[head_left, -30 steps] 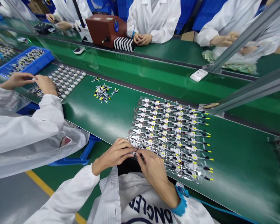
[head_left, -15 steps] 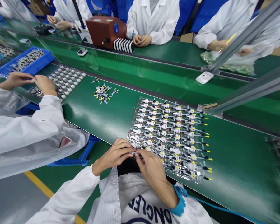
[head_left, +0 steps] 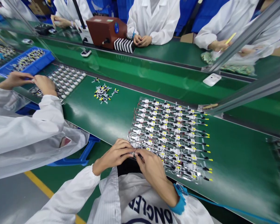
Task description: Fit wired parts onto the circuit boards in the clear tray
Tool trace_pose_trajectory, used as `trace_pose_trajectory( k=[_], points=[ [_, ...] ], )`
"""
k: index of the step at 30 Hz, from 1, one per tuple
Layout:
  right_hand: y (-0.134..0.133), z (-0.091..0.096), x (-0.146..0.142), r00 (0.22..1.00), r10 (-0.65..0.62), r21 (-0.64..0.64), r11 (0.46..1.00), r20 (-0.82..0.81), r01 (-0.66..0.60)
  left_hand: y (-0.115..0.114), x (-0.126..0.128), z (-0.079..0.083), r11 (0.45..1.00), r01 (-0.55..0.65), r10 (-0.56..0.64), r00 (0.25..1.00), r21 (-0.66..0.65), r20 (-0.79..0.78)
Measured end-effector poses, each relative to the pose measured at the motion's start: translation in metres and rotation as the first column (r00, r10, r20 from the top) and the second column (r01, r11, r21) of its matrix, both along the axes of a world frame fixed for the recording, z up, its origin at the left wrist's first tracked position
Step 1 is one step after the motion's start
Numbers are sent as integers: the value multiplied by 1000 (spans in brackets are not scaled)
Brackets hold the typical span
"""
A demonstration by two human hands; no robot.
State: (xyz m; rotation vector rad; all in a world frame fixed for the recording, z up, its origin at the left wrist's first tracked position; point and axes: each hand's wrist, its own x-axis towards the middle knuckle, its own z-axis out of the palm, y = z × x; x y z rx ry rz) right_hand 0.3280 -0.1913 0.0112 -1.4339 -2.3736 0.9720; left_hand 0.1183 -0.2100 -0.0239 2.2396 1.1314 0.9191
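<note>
My left hand (head_left: pixel 121 152) and my right hand (head_left: pixel 151 163) meet at the near edge of the bench, fingertips pinched together. Between them is a small white-and-dark part (head_left: pixel 133 153), mostly hidden by the fingers, so its kind cannot be made out. Just beyond my hands lies a clear plastic tray (head_left: pixel 196 180) filled with rows of small white units (head_left: pixel 163 126) with dark wires and yellow-tipped ends. My right forearm runs along the tray's near edge. A blue wrist strap (head_left: pixel 179 199) circles my right wrist.
A loose pile of grey, yellow-tipped pieces (head_left: pixel 103 93) lies left of the tray. Further left, a co-worker's hands (head_left: pixel 32 81) work over another tray (head_left: pixel 66 77) beside a blue bin (head_left: pixel 43 63). Behind runs a green belt carrying white devices (head_left: pixel 212 79); a metal post (head_left: pixel 242 40) rises at right.
My hands keep almost the same pinch and position. The white devices on the belt behind have moved to the right. A co-worker's hands at the back left have come closer together.
</note>
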Motion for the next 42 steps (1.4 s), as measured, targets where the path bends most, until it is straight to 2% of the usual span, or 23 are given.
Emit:
trace_pose_trajectory(
  k=[7,13,16,20,30,37,42],
  points=[
    [2,5,-5,1000,2,-10,1000,6,-2,-1,0,1,999,-18,18,1000,-29,-5],
    [1,9,-11,992,-9,69,998,123,1,0,-6,4,999,-29,27,997,-38,-69],
    [0,12,-12,990,8,124,992,142,-26,1,-8,5,999,-30,27,995,-33,-92],
    [0,13,-12,990,7,130,991,144,-26,3,-9,5,1000,-29,29,995,-9,-91],
    [1,21,-8,999,-42,35,999,30,41,0,-7,5,999,-48,49,996,12,-80],
    [3,22,0,990,-109,89,989,-91,117,-1,-7,6,997,-45,53,992,69,-116],
    [8,29,26,957,-186,120,969,-222,216,-6,-2,13,987,-21,56,974,158,-219]
  ],
)
